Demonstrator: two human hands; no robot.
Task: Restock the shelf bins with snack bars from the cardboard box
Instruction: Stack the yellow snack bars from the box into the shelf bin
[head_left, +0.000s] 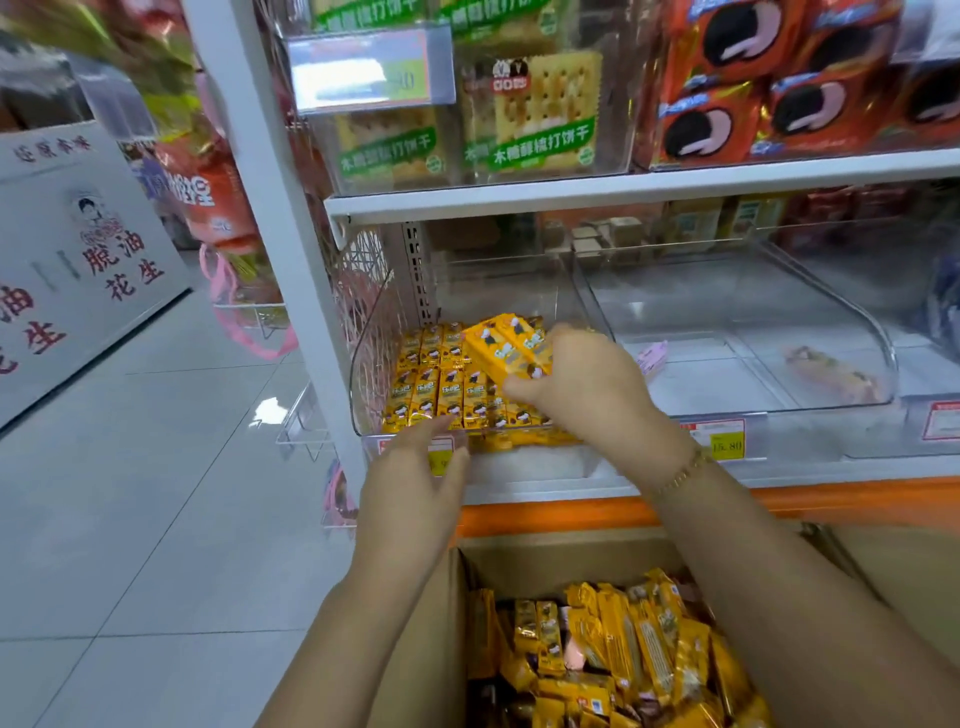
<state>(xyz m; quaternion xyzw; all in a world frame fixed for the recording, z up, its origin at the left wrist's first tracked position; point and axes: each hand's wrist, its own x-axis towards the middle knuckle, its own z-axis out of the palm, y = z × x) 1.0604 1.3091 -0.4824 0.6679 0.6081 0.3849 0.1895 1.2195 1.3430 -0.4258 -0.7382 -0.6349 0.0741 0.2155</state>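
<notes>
Tiled shop aisle, white shelf (571, 195) ahead. Your right hand (587, 384) curls its grip round a bundle of snack bars (498, 343) over the left bin (363, 364). Your left hand (415, 467) is flat-fingered and empty near the front lip. The wrappers look light and slick, so pinch the bundle's sides. Clear walls hem you in; the open room is above.

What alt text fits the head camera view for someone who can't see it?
A person's right hand holds yellow snack bars over a clear shelf bin of neat rows; the left hand reaches open toward its front, above a cardboard box of bars.
</notes>
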